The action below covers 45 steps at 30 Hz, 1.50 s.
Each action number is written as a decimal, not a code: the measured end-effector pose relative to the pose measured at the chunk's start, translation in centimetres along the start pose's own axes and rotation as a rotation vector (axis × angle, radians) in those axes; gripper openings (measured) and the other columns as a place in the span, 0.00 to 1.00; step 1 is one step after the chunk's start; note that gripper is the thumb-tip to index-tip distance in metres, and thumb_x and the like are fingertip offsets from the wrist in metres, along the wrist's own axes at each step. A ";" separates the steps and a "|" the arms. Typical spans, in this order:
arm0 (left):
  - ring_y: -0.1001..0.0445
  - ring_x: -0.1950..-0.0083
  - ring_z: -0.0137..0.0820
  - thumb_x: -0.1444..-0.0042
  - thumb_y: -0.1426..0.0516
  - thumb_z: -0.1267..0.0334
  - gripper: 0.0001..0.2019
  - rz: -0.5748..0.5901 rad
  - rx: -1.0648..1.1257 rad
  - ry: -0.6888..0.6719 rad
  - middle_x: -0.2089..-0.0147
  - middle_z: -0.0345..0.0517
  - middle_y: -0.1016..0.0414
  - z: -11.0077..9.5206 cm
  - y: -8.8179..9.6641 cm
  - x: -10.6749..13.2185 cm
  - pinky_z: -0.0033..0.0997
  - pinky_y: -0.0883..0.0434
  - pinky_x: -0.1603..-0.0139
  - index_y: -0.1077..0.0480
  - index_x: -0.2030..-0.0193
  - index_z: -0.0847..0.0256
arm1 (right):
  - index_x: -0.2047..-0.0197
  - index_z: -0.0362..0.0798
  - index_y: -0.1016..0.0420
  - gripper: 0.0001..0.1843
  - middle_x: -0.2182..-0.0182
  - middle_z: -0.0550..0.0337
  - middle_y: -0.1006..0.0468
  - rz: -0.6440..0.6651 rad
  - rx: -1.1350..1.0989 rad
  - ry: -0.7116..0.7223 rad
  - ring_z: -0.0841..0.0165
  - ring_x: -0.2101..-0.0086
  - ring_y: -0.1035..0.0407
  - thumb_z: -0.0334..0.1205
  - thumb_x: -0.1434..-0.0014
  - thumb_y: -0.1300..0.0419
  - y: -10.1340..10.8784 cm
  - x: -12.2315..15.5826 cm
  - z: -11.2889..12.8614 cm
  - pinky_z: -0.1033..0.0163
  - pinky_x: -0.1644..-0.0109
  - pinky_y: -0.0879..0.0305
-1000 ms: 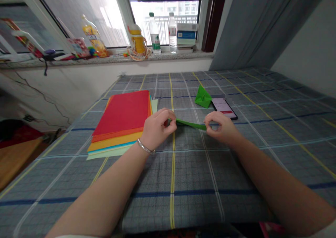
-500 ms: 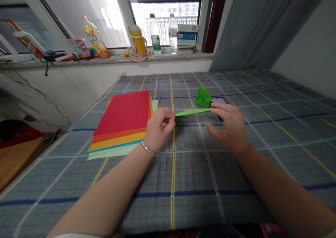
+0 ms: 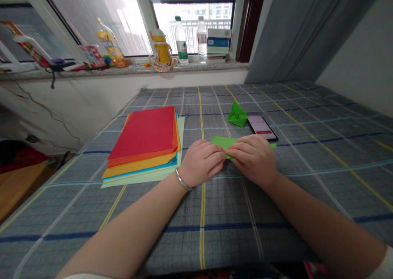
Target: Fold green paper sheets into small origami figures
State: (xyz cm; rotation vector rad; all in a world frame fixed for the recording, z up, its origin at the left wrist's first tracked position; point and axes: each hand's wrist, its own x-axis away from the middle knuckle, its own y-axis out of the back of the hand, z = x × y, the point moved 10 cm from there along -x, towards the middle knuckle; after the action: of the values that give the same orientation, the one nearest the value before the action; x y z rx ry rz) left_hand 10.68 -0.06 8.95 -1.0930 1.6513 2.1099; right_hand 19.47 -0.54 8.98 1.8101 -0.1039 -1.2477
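A sheet of green paper [image 3: 222, 142] lies folded on the checked cloth [image 3: 215, 225], and its ends stick out on both sides of my hands. My left hand [image 3: 202, 163], with a silver bracelet [image 3: 183, 180] on its wrist, presses the paper's near edge from the left. My right hand [image 3: 253, 160] lies over the middle of the paper, touching my left fingers. Part of the sheet is hidden beneath them. Just beyond sits a folded green origami piece [image 3: 237, 116], next to a smartphone [image 3: 262, 128] with a lit screen.
To the left of my hands is a stack of coloured paper [image 3: 143, 132], red on top. Beyond the cloth's far edge, a windowsill [image 3: 132, 69] holds plastic bottles [image 3: 181, 40] and a box [image 3: 218, 37]. A grey curtain [image 3: 291, 29] hangs at the right.
My hands have come together from holding the green strip by its ends and now press it low on the cloth. The smartphone, partly covered before, now shows fully.
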 end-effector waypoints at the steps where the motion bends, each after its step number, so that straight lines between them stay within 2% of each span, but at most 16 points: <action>1: 0.29 0.64 0.28 0.40 0.47 0.66 0.04 0.004 -0.014 -0.009 0.62 0.41 0.23 -0.1 0.0 -0.1 0.33 0.34 0.60 0.32 0.63 0.59 | 0.62 0.55 0.24 0.05 0.64 0.65 0.19 0.011 -0.001 0.010 0.64 0.61 0.31 0.37 0.40 0.41 -0.1 0.0 0.1 0.54 0.54 0.42; 10: 0.31 0.66 0.28 0.39 0.49 0.66 0.08 0.069 -0.067 -0.038 0.66 0.40 0.24 -0.3 -0.4 -0.3 0.34 0.37 0.59 0.31 0.67 0.58 | 0.62 0.54 0.23 0.07 0.64 0.62 0.19 0.090 -0.011 0.030 0.64 0.63 0.30 0.38 0.39 0.43 -1.1 0.3 0.4 0.55 0.57 0.40; 15: 0.31 0.65 0.29 0.38 0.49 0.64 0.08 0.084 -0.055 -0.070 0.67 0.41 0.25 -0.3 -0.3 -0.1 0.34 0.36 0.58 0.32 0.67 0.58 | 0.61 0.54 0.23 0.07 0.63 0.61 0.19 0.085 0.007 0.033 0.64 0.62 0.30 0.38 0.39 0.43 -1.1 0.6 0.0 0.55 0.57 0.40; 18: 0.30 0.64 0.28 0.38 0.48 0.65 0.07 0.063 0.006 -0.039 0.66 0.41 0.25 0.0 0.1 0.0 0.33 0.34 0.57 0.32 0.66 0.58 | 0.61 0.54 0.24 0.06 0.62 0.61 0.19 0.055 0.013 -0.005 0.64 0.62 0.30 0.37 0.39 0.42 -1.1 0.8 -0.9 0.56 0.57 0.39; 20: 0.29 0.61 0.30 0.38 0.47 0.63 0.05 0.022 0.065 0.037 0.63 0.43 0.24 0.8 0.5 0.0 0.33 0.32 0.56 0.32 0.63 0.58 | 0.60 0.54 0.24 0.06 0.62 0.61 0.19 0.042 0.006 -0.017 0.64 0.62 0.29 0.38 0.40 0.42 -1.0 0.9 -1.1 0.56 0.58 0.39; 22: 0.28 0.55 0.32 0.40 0.45 0.58 0.09 0.013 0.108 0.115 0.57 0.48 0.24 1.6 0.3 0.1 0.35 0.31 0.53 0.32 0.57 0.60 | 0.60 0.54 0.24 0.06 0.62 0.62 0.19 0.032 -0.016 -0.017 0.64 0.62 0.29 0.38 0.40 0.41 -0.9 0.9 -1.1 0.56 0.58 0.38; 24: 0.29 0.50 0.36 0.40 0.44 0.56 0.15 0.059 0.106 0.155 0.50 0.52 0.26 2.3 -0.6 0.2 0.39 0.31 0.49 0.32 0.50 0.61 | 0.60 0.55 0.24 0.06 0.62 0.63 0.19 0.006 -0.077 -0.021 0.65 0.62 0.28 0.38 0.40 0.41 -0.3 0.8 -0.8 0.57 0.58 0.37; 27: 0.29 0.47 0.37 0.39 0.45 0.61 0.12 0.143 0.066 0.179 0.46 0.50 0.27 3.1 -2.0 0.7 0.45 0.34 0.44 0.30 0.49 0.57 | 0.60 0.56 0.24 0.06 0.62 0.63 0.19 -0.047 -0.262 -0.065 0.67 0.62 0.27 0.37 0.41 0.40 0.5 0.8 -1.0 0.59 0.57 0.34; 30: 0.26 0.51 0.35 0.39 0.46 0.64 0.10 0.201 0.097 0.259 0.53 0.47 0.22 4.4 -3.1 1.3 0.42 0.32 0.47 0.27 0.52 0.57 | 0.61 0.55 0.24 0.05 0.64 0.62 0.19 -0.072 -0.397 -0.144 0.67 0.62 0.26 0.38 0.41 0.39 0.5 0.9 -2.0 0.60 0.58 0.32; 34: 0.23 0.58 0.32 0.37 0.48 0.63 0.11 0.215 0.170 0.468 0.58 0.43 0.20 6.3 -3.6 2.4 0.32 0.28 0.58 0.26 0.54 0.56 | 0.63 0.53 0.23 0.04 0.67 0.60 0.19 -0.056 -0.357 -0.247 0.64 0.64 0.26 0.41 0.43 0.38 -0.7 1.1 -4.1 0.58 0.58 0.31; 38: 0.23 0.63 0.33 0.38 0.48 0.59 0.12 0.134 0.272 0.607 0.63 0.43 0.20 7.7 -3.6 3.1 0.31 0.28 0.63 0.25 0.57 0.59 | 0.70 0.51 0.23 0.06 0.72 0.59 0.20 -0.013 -0.347 -0.438 0.64 0.70 0.26 0.42 0.44 0.38 -2.3 1.9 -7.2 0.59 0.65 0.31; 40: 0.24 0.62 0.33 0.39 0.47 0.59 0.11 0.090 0.354 0.670 0.62 0.43 0.20 8.7 -3.9 3.6 0.31 0.28 0.62 0.25 0.57 0.59 | 0.72 0.50 0.24 0.07 0.75 0.61 0.21 -0.005 -0.390 -0.558 0.64 0.73 0.27 0.44 0.45 0.38 -3.0 2.7 -8.8 0.59 0.68 0.32; 43: 0.24 0.60 0.32 0.41 0.46 0.61 0.10 0.009 0.547 0.768 0.60 0.44 0.21 10.1 -4.6 4.4 0.31 0.28 0.60 0.27 0.57 0.60 | 0.68 0.50 0.23 0.09 0.73 0.60 0.20 -0.043 -0.524 -0.769 0.63 0.72 0.26 0.46 0.49 0.36 -4.0 4.2 -11.0 0.58 0.68 0.32; 45: 0.25 0.64 0.30 0.43 0.45 0.61 0.12 -0.039 0.669 0.848 0.63 0.44 0.22 11.0 -5.0 5.1 0.28 0.28 0.65 0.29 0.54 0.61 | 0.63 0.50 0.24 0.13 0.71 0.59 0.19 -0.061 -0.713 -0.917 0.63 0.72 0.26 0.47 0.51 0.35 -5.3 5.3 -12.0 0.59 0.69 0.31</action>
State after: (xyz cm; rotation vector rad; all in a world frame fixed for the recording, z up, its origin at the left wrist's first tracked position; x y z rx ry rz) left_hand 5.80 10.36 2.70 -1.8253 2.3682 0.8945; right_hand 29.31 7.25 2.45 0.5634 -0.0936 -1.7837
